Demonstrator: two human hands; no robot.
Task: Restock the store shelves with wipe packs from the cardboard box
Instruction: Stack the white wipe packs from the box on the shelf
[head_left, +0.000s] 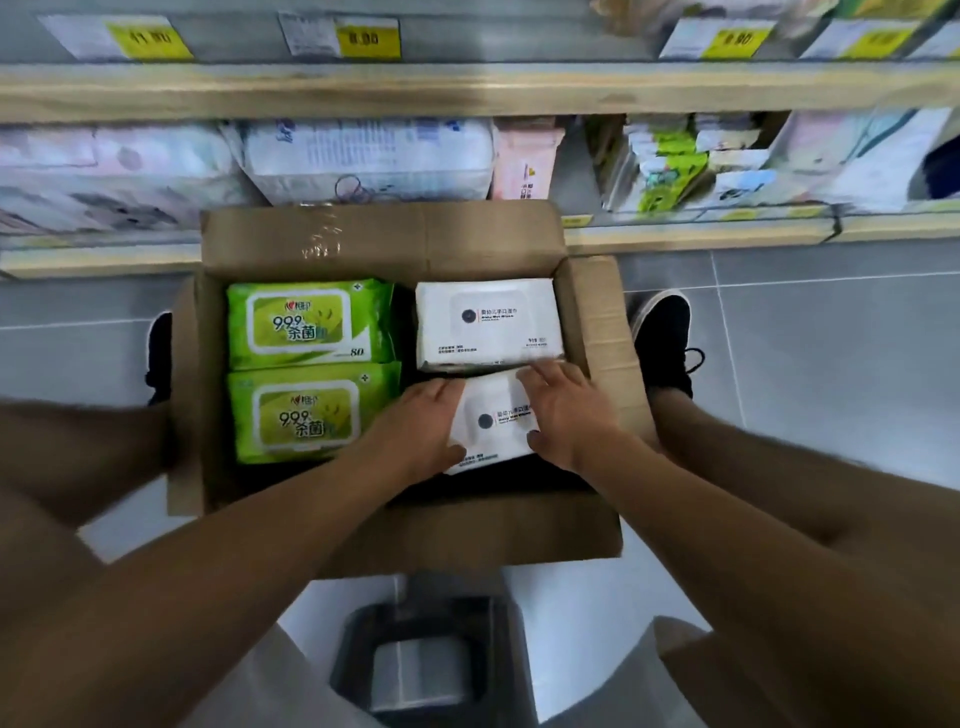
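Lifting a wipe pack out of the box

Both hands, left (421, 426) and right (563, 410), grip the near white rectangular wipe pack (493, 423) inside the open brown cardboard box (374, 234) on the floor; next it likely needs raising onto the wooden-edged store shelf (727, 236) ahead.

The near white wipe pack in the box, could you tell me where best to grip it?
Grip the near white wipe pack by its two short ends, from above: it lies flat, its ends already flanked by the left hand and right hand.
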